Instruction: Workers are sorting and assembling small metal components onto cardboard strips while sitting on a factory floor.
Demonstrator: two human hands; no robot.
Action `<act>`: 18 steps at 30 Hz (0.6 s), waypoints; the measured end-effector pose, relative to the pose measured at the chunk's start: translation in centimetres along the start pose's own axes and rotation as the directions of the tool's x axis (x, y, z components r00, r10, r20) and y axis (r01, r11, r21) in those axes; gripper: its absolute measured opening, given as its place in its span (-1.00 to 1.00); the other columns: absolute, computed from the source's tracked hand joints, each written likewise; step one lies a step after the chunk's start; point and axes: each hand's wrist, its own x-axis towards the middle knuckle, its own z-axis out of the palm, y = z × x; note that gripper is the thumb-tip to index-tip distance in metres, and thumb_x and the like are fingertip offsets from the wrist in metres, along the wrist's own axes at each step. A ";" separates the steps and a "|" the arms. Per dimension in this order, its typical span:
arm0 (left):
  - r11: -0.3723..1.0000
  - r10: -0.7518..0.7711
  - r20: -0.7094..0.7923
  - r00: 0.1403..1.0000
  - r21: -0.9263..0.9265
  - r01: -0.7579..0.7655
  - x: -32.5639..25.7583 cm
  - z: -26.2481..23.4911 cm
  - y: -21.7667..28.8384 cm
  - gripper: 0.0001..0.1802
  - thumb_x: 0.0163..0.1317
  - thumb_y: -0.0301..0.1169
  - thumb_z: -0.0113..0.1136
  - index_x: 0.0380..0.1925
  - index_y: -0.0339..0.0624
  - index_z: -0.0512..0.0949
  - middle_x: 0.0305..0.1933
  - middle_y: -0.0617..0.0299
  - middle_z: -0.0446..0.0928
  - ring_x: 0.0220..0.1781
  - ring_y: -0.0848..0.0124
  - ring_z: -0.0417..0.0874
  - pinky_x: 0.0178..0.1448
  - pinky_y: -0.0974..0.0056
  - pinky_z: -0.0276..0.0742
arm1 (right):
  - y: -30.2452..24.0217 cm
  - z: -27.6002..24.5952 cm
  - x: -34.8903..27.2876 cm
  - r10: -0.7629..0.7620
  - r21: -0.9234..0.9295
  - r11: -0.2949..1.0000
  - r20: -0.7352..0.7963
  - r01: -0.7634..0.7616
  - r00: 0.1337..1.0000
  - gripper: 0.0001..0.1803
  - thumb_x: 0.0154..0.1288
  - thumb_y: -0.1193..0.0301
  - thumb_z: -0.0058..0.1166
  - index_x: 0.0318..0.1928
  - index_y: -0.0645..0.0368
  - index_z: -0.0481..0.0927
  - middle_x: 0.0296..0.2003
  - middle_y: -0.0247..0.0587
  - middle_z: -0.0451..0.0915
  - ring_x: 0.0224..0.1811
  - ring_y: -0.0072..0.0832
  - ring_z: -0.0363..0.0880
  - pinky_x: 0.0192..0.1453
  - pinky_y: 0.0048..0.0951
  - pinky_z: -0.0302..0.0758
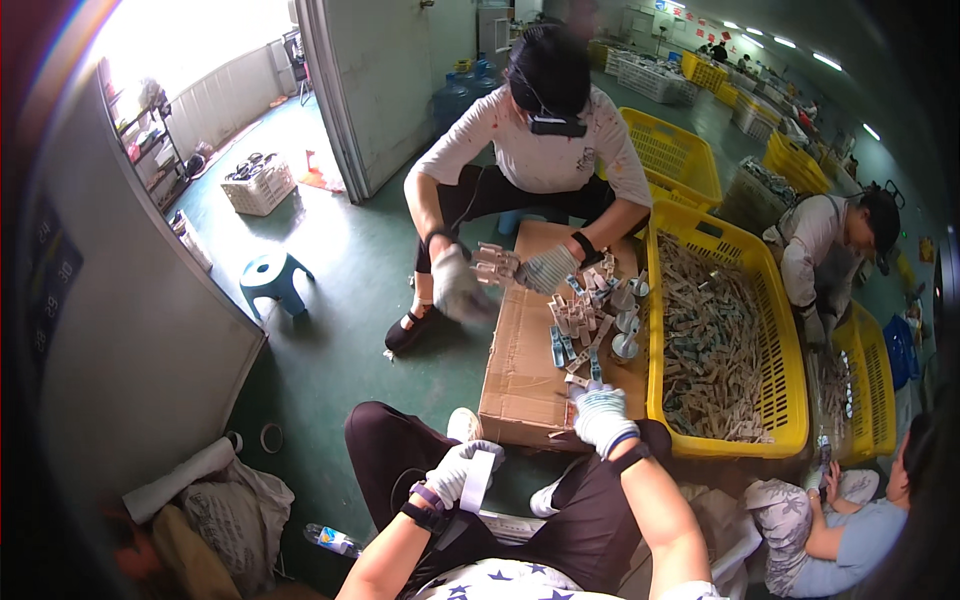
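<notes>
My left hand (462, 474), in a pale knit glove, is closed round a white strip (478, 482) above my lap; whether it is a flat piece or a roll seen edge-on I cannot tell. At the near edge of a cardboard box (520, 345), my gloved right hand (604, 420) has its fingers closed at a pale plastic clip (578, 380). Beige and blue clips (575, 318) lie heaped on the box beside several whitish round pieces (626, 345). Across from me, a co-worker's gloved hands (545, 268) hold a row of beige clips (494, 264).
Right of the box stands a yellow crate (790, 400) filled with beige clips. Two people work beyond it on the right. A blue stool (275, 280) stands on the green floor at left. White sacks (235, 505) and a plastic bottle (332, 540) lie at my lower left.
</notes>
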 end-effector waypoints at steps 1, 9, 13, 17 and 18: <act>0.991 -0.016 0.022 1.000 -0.130 0.019 0.1 0.1 0.5 -0.80 0.20 -0.47 0.26 -0.15 -0.18 0.59 -0.50 0.46 0.38 -0.42 0.54 0.53 -0.29 0.42 0.51 | 0.2 -1.3 -0.5 0.022 -0.054 0.998 -0.096 -0.027 0.995 -0.49 0.16 0.24 0.13 0.15 0.02 0.48 -0.05 0.05 0.55 0.04 -0.20 0.55 0.09 -0.15 0.45; 0.893 0.323 -0.028 0.946 0.341 -0.295 0.9 8.9 8.0 -0.43 0.10 -0.59 0.30 0.18 -0.26 0.45 0.14 0.18 0.52 0.13 0.41 0.54 0.23 0.27 0.47 | -4.3 -1.8 -2.0 -0.541 0.958 -0.180 0.093 -0.224 0.836 -0.51 0.41 0.10 0.06 0.15 0.20 0.47 -0.03 -0.26 0.55 0.03 -0.52 0.48 0.14 -0.44 0.44; 0.975 0.148 0.185 0.972 0.140 -0.175 2.9 9.2 12.6 -0.43 0.20 -0.46 0.15 0.23 -0.41 0.37 0.26 0.02 0.44 0.26 0.27 0.48 0.31 0.17 0.41 | -5.5 -2.6 -1.8 -0.519 0.913 -0.284 0.112 -0.294 0.847 -0.54 0.37 0.21 0.15 0.19 0.13 0.46 -0.02 -0.40 0.54 0.03 -0.63 0.48 0.11 -0.49 0.44; 0.968 0.219 0.010 0.976 0.125 -0.218 5.1 10.8 16.5 -0.66 0.26 -0.52 0.20 0.03 -0.38 0.52 0.01 0.03 0.62 0.04 0.24 0.66 0.21 0.19 0.56 | -5.9 -3.4 -0.3 -0.433 0.923 -0.350 -0.006 -0.162 0.902 -0.60 0.32 0.20 0.22 0.02 0.18 0.52 -0.25 -0.41 0.56 -0.20 -0.67 0.46 -0.11 -0.56 0.42; 0.966 0.195 -0.015 0.981 0.174 -0.190 6.4 10.4 17.3 -0.67 0.24 -0.54 0.22 0.01 -0.38 0.53 -0.01 0.03 0.62 0.04 0.24 0.66 0.22 0.18 0.56 | -5.9 -3.9 0.6 -0.441 0.924 -0.345 -0.007 -0.162 0.897 -0.60 0.32 0.20 0.22 0.01 0.18 0.52 -0.25 -0.42 0.56 -0.20 -0.67 0.46 -0.10 -0.56 0.42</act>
